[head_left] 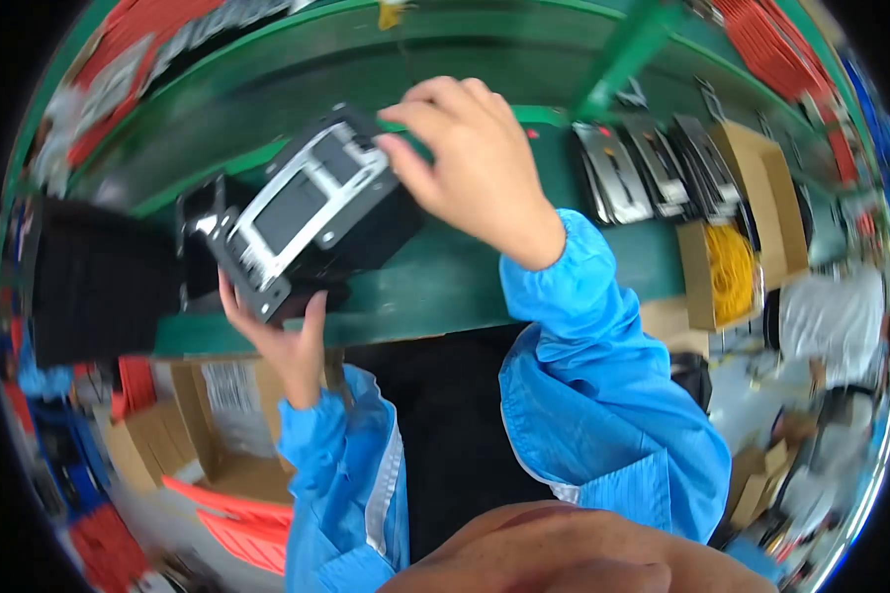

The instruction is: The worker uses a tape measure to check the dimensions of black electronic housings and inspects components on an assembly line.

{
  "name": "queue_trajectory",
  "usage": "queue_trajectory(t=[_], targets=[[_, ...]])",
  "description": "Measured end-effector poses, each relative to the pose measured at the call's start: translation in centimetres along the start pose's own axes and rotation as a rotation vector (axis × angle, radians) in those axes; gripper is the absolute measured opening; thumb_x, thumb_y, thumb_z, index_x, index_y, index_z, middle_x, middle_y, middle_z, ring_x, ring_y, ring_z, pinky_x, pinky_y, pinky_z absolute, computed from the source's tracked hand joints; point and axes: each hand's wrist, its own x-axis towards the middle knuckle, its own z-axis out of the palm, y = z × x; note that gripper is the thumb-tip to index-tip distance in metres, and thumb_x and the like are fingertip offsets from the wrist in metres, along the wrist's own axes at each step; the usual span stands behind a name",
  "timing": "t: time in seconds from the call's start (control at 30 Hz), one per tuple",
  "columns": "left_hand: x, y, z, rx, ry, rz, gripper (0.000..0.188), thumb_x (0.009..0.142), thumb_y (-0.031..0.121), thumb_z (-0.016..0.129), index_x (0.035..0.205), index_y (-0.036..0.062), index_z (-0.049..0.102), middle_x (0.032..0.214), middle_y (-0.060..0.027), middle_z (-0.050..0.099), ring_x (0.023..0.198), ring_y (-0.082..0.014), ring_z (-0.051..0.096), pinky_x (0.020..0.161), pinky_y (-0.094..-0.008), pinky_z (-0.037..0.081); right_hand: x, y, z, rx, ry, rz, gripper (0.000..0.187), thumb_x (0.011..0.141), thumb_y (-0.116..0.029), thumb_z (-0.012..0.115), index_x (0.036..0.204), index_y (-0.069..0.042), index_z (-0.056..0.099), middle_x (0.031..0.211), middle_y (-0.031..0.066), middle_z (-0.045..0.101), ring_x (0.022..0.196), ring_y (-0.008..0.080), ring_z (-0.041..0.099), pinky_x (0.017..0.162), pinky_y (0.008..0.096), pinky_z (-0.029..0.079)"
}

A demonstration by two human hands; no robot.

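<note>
A black rectangular panel (279, 214) with a silver-white inner frame and dark rectangular windows is held tilted above the bench. Below its lower-left end is my left hand (289, 346), with the thumb and fingers spread to either side of that edge, gripping it. My right hand (475, 158) pinches the upper-right corner between thumb and forefinger; the other fingers are curled above. Behind and beneath the panel sits a dark boxy shape (386, 232), partly hidden. A black open-framed part (198, 212) stands just left of the panel.
The bench (435, 287) is green. Stacks of dark and silver plates (613, 173) lie at right, beside a cardboard box with yellow cords (730, 272). A large black bin (94, 282) is at far left. A green post (628, 59) rises behind; an open carton (232, 415) sits below left.
</note>
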Motion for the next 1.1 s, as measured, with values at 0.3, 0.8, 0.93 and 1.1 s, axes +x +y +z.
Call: queue_trajectory(t=[0.3,0.8,0.93,1.1], targets=[[-11.1,-1.2,0.4,-0.162,-0.381,-0.358,0.011,0.099,0.002,0.067,0.098,0.0042,0.056,0.082,0.0027,0.054,0.070,-0.0047,0.047,0.062,-0.0224,0.040,-15.8,10.9,-8.0,-0.684,-0.120,0.486,0.026,0.091,-0.015,0.073,0.114,-0.003,0.072,0.115,0.0200,0.073,0.111,0.0399,0.068,0.100,0.0474,0.053],[-6.5,3.1,9.3,-0.516,-0.797,0.027,0.084,0.098,0.030,0.068,0.163,0.0006,0.025,0.156,-0.0227,0.034,0.131,-0.0343,0.051,0.103,-0.0467,0.049,-12.3,-4.7,-5.1,0.914,0.025,0.386,0.033,0.100,-0.019,0.069,0.122,0.005,0.067,0.117,0.0139,0.066,0.102,0.0221,0.065,0.089,0.0333,0.052],[-5.8,1.9,8.7,-0.168,-0.723,0.319,0.083,0.098,0.028,0.068,0.163,0.0006,0.026,0.154,-0.0229,0.037,0.127,-0.0333,0.054,0.098,-0.0453,0.052,-12.3,-4.7,-4.1,1.323,0.090,0.649,0.032,0.100,-0.027,0.071,0.115,0.001,0.063,0.115,0.0082,0.059,0.099,0.0174,0.058,0.088,0.0312,0.048],[-5.9,0.0,7.1,-0.046,-0.664,0.516,0.078,0.097,0.027,0.067,0.162,0.0002,0.031,0.148,-0.0229,0.046,0.115,-0.0319,0.061,0.085,-0.0381,0.056,-12.1,-3.4,-4.4,1.502,-0.261,0.631,0.031,0.101,-0.033,0.069,0.101,-0.005,0.056,0.113,0.0065,0.057,0.098,0.0150,0.054,0.088,0.0297,0.045]])
